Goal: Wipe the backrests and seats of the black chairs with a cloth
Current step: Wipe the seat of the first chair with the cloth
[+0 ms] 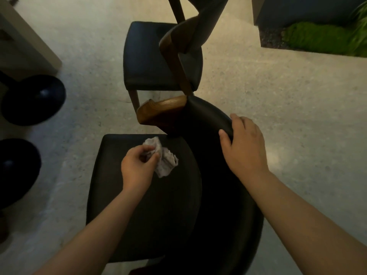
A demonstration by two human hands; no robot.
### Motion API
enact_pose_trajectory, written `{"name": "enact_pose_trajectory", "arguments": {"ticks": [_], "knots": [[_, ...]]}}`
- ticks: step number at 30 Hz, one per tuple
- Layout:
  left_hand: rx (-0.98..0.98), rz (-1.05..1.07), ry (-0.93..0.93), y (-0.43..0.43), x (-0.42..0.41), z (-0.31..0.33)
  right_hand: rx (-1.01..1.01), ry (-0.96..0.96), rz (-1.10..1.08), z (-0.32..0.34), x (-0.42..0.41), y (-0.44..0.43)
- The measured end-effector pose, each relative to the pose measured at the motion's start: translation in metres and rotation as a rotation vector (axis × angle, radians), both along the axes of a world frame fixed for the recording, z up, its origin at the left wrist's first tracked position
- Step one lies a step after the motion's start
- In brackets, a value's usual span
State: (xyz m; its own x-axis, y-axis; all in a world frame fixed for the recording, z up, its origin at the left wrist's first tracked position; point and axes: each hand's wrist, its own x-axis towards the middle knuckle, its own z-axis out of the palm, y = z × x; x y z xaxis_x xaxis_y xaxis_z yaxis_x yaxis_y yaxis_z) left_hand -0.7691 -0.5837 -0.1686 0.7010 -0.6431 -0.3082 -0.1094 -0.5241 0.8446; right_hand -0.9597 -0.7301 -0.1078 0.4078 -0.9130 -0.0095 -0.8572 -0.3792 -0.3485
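Nearest us lay the black padded seat (143, 215) of the first chair. Over its far part our left hand (137, 167) pinched a crumpled pale cloth (164, 159) between thumb and fingers. The cloth appeared to rest on the seat near the back corner. A little farther on, our right hand (244, 143) was clamped over the top edge of the curved backrest (208, 116), thumb on the inner side.

We judged the step in hand to be wiping the seat. To do it well, we would spread the cloth flat under the palm rather than pinch a bunched corner. We would press evenly and sweep in overlapping strokes from the back seam toward the front edge, working into the corner below the wooden arm (162, 108). The right hand should hold firm so the chair did not slide on the floor (278, 86).

Beyond stood a second chair (151, 62), probably next in line. Farthest off lay a bed of green moss (313, 36).
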Motion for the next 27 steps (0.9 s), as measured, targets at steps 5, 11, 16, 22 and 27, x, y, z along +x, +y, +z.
{"name": "enact_pose_trajectory", "arguments": {"ticks": [5, 11, 16, 22, 27], "knots": [[-0.104, 0.059, 0.068, 0.012, -0.025, 0.074, 0.324, -0.309, 0.028, 0.049, -0.017, 0.045], [-0.193, 0.093, 0.187, 0.027, -0.066, 0.143, 0.617, -0.527, 0.085, 0.084, -0.041, 0.095], [-0.225, 0.021, 0.344, 0.038, -0.091, 0.17, 0.693, -0.68, 0.205, 0.103, -0.05, 0.107], [-0.203, -0.078, 0.5, 0.05, -0.094, 0.181, 0.67, -0.615, 0.265, 0.11, -0.05, 0.112], [-0.148, -0.243, 0.455, 0.07, -0.062, 0.176, 0.684, -0.598, 0.193, 0.102, -0.035, 0.122]]}}
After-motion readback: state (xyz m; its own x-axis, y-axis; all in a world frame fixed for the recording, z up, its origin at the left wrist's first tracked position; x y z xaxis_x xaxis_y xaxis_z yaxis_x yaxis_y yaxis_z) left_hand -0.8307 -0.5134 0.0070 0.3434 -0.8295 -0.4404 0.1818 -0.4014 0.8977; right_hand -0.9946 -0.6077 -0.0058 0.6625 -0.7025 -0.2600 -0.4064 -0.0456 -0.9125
